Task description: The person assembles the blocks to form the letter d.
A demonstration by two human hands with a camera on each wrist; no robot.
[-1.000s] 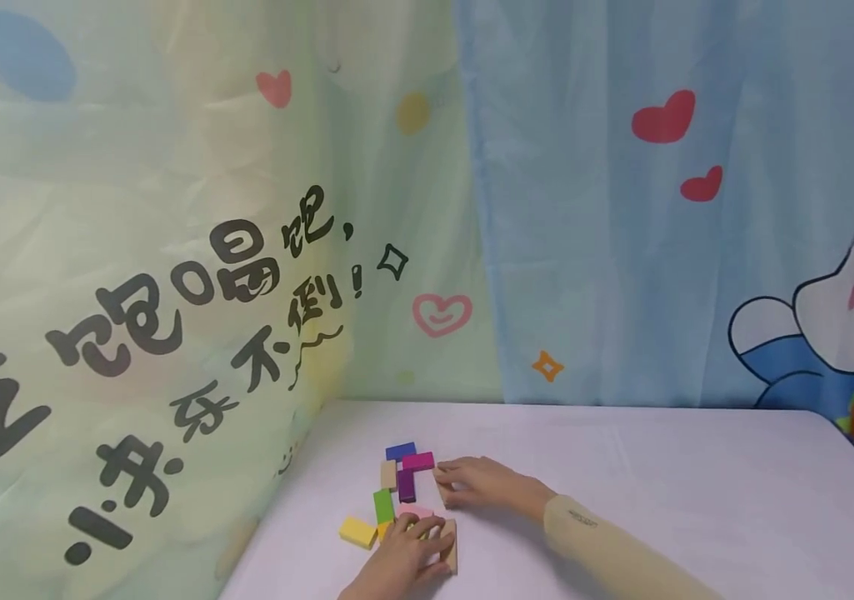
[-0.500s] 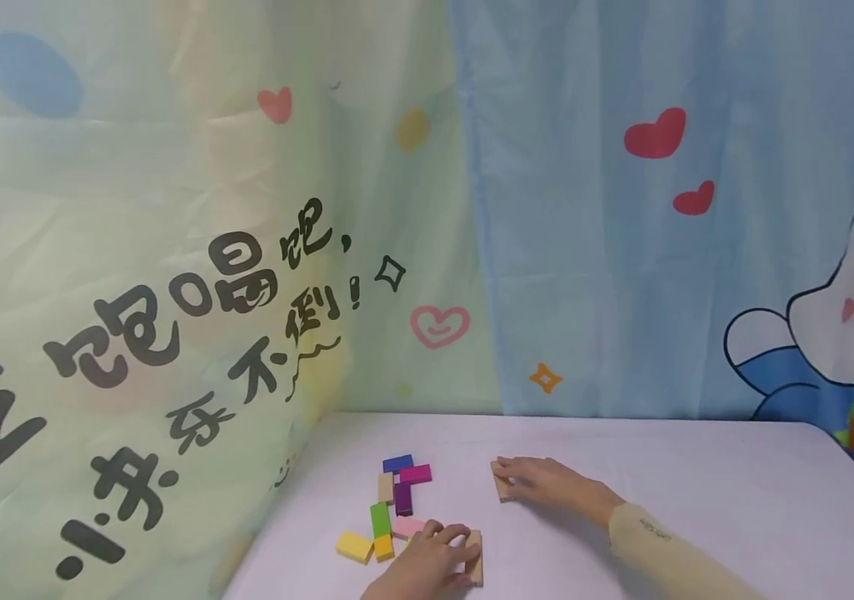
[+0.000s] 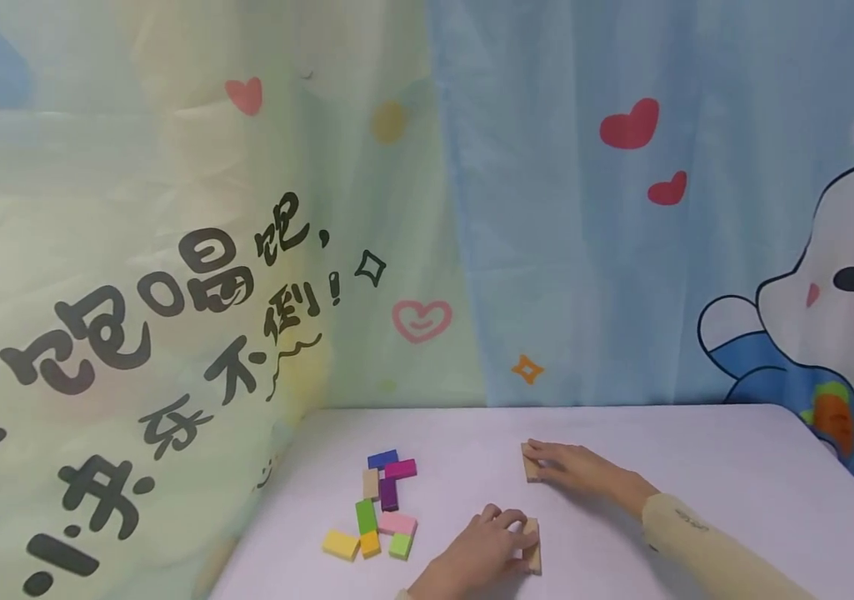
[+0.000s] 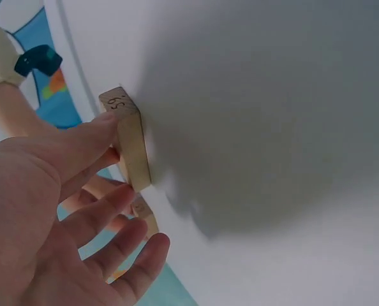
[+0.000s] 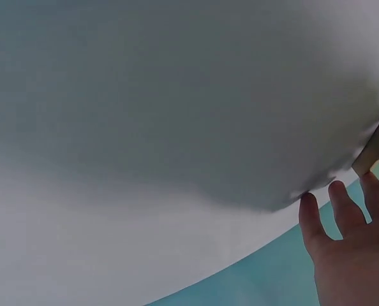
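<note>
My left hand (image 3: pixel 479 546) pinches a plain wooden block (image 3: pixel 533 557) between thumb and index finger. In the left wrist view this wooden block (image 4: pixel 133 143) has dark printed marks on its end, and the other fingers spread below it. Farther back on the table, my right hand (image 3: pixel 584 471) grips a second plain wooden block (image 3: pixel 529 468) by its fingertips. Only part of that second block (image 5: pixel 378 143) shows at the right edge of the right wrist view. The two held blocks are apart, one nearer and one farther.
Left of the hands on the white table (image 3: pixel 456 433) lie several coloured blocks, among them blue (image 3: pixel 382 459), magenta (image 3: pixel 401 469), purple (image 3: pixel 388 494), pink (image 3: pixel 397 523), green (image 3: pixel 366 517) and yellow (image 3: pixel 340 545). Printed curtains (image 3: pixel 584 250) hang behind and to the left.
Both hands have moved right with their wooden blocks, away from the coloured blocks. A light green block, earlier mostly covered by the left hand, now shows fully. The head view has shifted slightly.
</note>
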